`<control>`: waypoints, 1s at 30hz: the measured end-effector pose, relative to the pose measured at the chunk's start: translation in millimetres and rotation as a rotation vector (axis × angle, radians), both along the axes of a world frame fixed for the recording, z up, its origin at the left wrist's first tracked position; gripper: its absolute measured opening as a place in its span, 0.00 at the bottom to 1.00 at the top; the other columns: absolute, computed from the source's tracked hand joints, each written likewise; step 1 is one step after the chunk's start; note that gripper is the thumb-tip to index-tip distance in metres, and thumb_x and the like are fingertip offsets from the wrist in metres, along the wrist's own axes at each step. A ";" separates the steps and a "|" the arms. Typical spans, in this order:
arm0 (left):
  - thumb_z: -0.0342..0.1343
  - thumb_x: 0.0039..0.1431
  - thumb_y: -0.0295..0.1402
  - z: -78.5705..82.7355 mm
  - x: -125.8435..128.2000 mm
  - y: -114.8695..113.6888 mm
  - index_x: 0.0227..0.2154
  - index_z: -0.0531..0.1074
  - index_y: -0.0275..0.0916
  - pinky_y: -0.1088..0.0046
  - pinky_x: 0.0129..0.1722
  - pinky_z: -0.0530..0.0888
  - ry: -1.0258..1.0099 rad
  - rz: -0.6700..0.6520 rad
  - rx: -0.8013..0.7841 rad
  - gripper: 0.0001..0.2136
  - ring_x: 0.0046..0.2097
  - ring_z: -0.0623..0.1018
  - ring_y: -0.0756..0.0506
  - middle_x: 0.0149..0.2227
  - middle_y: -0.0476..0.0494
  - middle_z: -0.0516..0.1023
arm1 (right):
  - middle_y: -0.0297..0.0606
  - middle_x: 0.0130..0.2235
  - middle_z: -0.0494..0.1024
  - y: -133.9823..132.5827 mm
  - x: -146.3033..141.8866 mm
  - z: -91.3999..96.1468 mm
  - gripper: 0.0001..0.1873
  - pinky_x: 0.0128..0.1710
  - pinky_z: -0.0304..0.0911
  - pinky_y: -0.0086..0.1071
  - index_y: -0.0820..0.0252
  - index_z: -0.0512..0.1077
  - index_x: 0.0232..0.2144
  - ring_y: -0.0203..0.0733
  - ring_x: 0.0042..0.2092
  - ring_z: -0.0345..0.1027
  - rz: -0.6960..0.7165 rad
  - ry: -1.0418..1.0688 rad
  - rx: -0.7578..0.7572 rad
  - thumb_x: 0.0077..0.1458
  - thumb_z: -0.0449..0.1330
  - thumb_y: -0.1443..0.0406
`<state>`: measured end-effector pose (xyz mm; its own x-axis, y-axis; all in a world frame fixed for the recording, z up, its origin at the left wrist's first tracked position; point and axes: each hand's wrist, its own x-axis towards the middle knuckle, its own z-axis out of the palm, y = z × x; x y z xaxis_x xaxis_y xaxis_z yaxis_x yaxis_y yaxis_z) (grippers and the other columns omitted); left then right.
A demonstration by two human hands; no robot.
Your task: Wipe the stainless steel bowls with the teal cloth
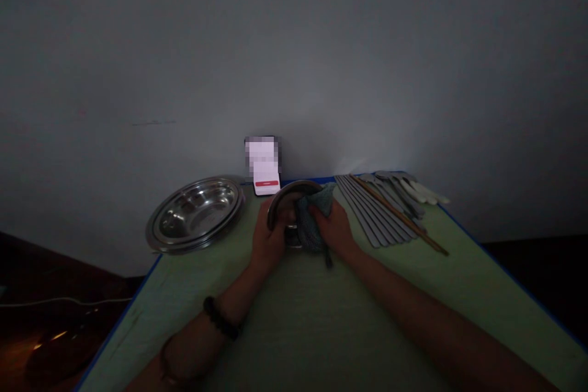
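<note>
A round metal bowl (pixel 281 200) is tilted above the table in front of me, its opening turned toward me. My left hand (pixel 267 237) grips its left side, with the thumb over the rim. In my right hand (pixel 334 225) is a bunched grey-blue cloth (pixel 311 226), pressed against the right side of the bowl. The cloth hides part of the bowl's inside and some of my right fingers. Something metallic shows beneath the bowl, too dark to make out.
Stacked metal basins (pixel 197 214) stand on the green table (pixel 303 331) at the left. A lit phone (pixel 265 165) leans on the wall behind. Rows of grey chopsticks (pixel 372 214), a brown stick (pixel 399 214), metal spoons (pixel 390 187) and white-handled utensils (pixel 425 193) lie at the right.
</note>
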<state>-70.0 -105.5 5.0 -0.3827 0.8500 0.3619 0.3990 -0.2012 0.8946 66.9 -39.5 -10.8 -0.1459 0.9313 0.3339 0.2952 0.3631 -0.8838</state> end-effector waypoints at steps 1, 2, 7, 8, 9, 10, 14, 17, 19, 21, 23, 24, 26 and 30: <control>0.54 0.55 0.39 0.5 -3.3 -0.2 0.50 0.67 0.38 0.63 0.53 0.67 -0.023 -0.023 -0.018 0.20 0.52 0.72 0.40 0.49 0.41 0.75 | 0.44 0.44 0.77 0.8 0.7 0.2 0.14 0.47 0.62 0.38 0.58 0.68 0.42 0.47 0.47 0.70 0.013 -0.001 0.004 0.54 0.55 0.60; 0.56 0.53 0.38 0.9 -7.9 -0.1 0.50 0.67 0.37 0.63 0.53 0.67 -0.056 -0.062 -0.034 0.21 0.52 0.73 0.39 0.49 0.41 0.75 | 0.44 0.44 0.77 1.2 0.9 0.3 0.14 0.47 0.62 0.38 0.58 0.68 0.42 0.47 0.47 0.70 0.024 -0.001 0.008 0.54 0.55 0.60; 0.58 0.50 0.32 -0.7 -32.3 1.8 0.53 0.68 0.37 0.59 0.54 0.67 -0.229 -0.303 -0.040 0.24 0.53 0.73 0.38 0.51 0.41 0.75 | 0.44 0.39 0.77 0.6 -1.9 -0.9 0.12 0.44 0.62 0.39 0.60 0.67 0.40 0.47 0.42 0.71 0.098 0.000 0.046 0.53 0.54 0.62; 0.57 0.51 0.32 -1.4 -33.5 1.7 0.53 0.68 0.38 0.59 0.54 0.67 -0.225 -0.304 -0.017 0.23 0.54 0.73 0.38 0.52 0.42 0.75 | 0.43 0.38 0.77 0.5 -2.4 -1.1 0.12 0.43 0.63 0.39 0.60 0.67 0.39 0.47 0.41 0.71 0.115 0.007 0.054 0.53 0.54 0.62; 0.55 0.54 0.33 -1.9 -32.9 1.2 0.52 0.69 0.39 0.59 0.55 0.66 -0.201 -0.286 0.010 0.21 0.54 0.72 0.38 0.52 0.43 0.75 | 0.42 0.37 0.77 0.5 -2.6 -1.0 0.11 0.42 0.63 0.38 0.59 0.67 0.38 0.46 0.40 0.71 0.129 0.018 0.057 0.52 0.54 0.62; 0.54 0.56 0.33 -2.1 -30.8 0.2 0.52 0.69 0.40 0.59 0.55 0.66 -0.159 -0.259 0.030 0.19 0.54 0.72 0.39 0.52 0.43 0.75 | 0.41 0.36 0.77 0.7 -2.6 -0.6 0.10 0.41 0.63 0.38 0.59 0.68 0.37 0.46 0.39 0.71 0.135 0.033 0.053 0.52 0.55 0.62; 0.47 0.63 0.32 0.2 -16.6 -6.9 0.54 0.67 0.42 0.60 0.56 0.66 0.126 -0.222 0.113 0.17 0.55 0.71 0.41 0.54 0.43 0.73 | 0.40 0.35 0.78 2.1 -0.3 2.7 0.10 0.39 0.63 0.36 0.59 0.71 0.34 0.45 0.38 0.71 0.095 0.088 -0.026 0.51 0.56 0.60; 0.44 0.64 0.26 1.9 -8.4 -13.2 0.59 0.60 0.47 0.59 0.58 0.64 0.380 -0.318 0.307 0.21 0.60 0.65 0.43 0.59 0.42 0.65 | 0.40 0.30 0.79 3.2 2.8 4.6 0.13 0.34 0.64 0.35 0.59 0.73 0.27 0.46 0.35 0.71 0.093 0.103 -0.147 0.50 0.56 0.56; 0.44 0.63 0.24 1.6 -5.1 -16.5 0.61 0.57 0.48 0.59 0.59 0.63 0.465 -0.365 0.404 0.24 0.61 0.62 0.43 0.61 0.41 0.61 | 0.40 0.26 0.78 3.4 4.4 5.4 0.15 0.31 0.64 0.35 0.59 0.72 0.22 0.47 0.32 0.72 0.119 0.101 -0.188 0.49 0.55 0.55; 0.44 0.64 0.24 0.2 -3.6 -18.2 0.61 0.56 0.48 0.60 0.60 0.62 0.421 -0.382 0.399 0.24 0.62 0.61 0.43 0.61 0.41 0.59 | 0.40 0.26 0.79 2.9 4.4 6.5 0.16 0.29 0.64 0.34 0.59 0.72 0.22 0.47 0.31 0.72 0.144 0.102 -0.197 0.49 0.55 0.54; 0.43 0.65 0.27 -1.7 -4.3 -17.9 0.60 0.57 0.49 0.62 0.60 0.62 0.276 -0.361 0.298 0.22 0.61 0.62 0.44 0.61 0.42 0.60 | 0.40 0.28 0.80 1.8 2.8 7.5 0.17 0.30 0.65 0.34 0.59 0.74 0.24 0.47 0.33 0.73 0.144 0.108 -0.219 0.51 0.55 0.53; 0.43 0.66 0.30 -2.7 -5.5 -17.1 0.60 0.57 0.50 0.63 0.60 0.62 0.185 -0.336 0.233 0.21 0.61 0.63 0.44 0.60 0.43 0.62 | 0.40 0.29 0.80 1.3 1.5 7.8 0.17 0.31 0.65 0.34 0.59 0.74 0.26 0.47 0.33 0.73 0.140 0.113 -0.226 0.52 0.54 0.53; 0.43 0.66 0.33 -4.5 -9.1 -14.5 0.60 0.57 0.50 0.63 0.60 0.62 0.022 -0.276 0.106 0.20 0.61 0.64 0.44 0.60 0.45 0.64 | 0.40 0.32 0.80 0.9 -1.1 7.6 0.17 0.34 0.66 0.35 0.59 0.74 0.30 0.47 0.35 0.73 0.143 0.129 -0.213 0.53 0.54 0.53; 0.47 0.64 0.39 -4.1 -17.0 -7.1 0.61 0.56 0.47 0.62 0.62 0.58 -0.111 -0.239 -0.045 0.23 0.64 0.60 0.42 0.63 0.45 0.62 | 0.41 0.39 0.78 3.2 -4.4 3.9 0.14 0.44 0.64 0.39 0.58 0.71 0.36 0.47 0.42 0.71 0.188 0.162 -0.170 0.55 0.53 0.56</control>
<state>-87.0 -112.6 0.9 -0.2043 0.9353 0.2890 0.2442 -0.2372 0.9403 62.5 -36.3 -6.9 -0.2782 0.9376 0.2086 0.0871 0.2409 -0.9666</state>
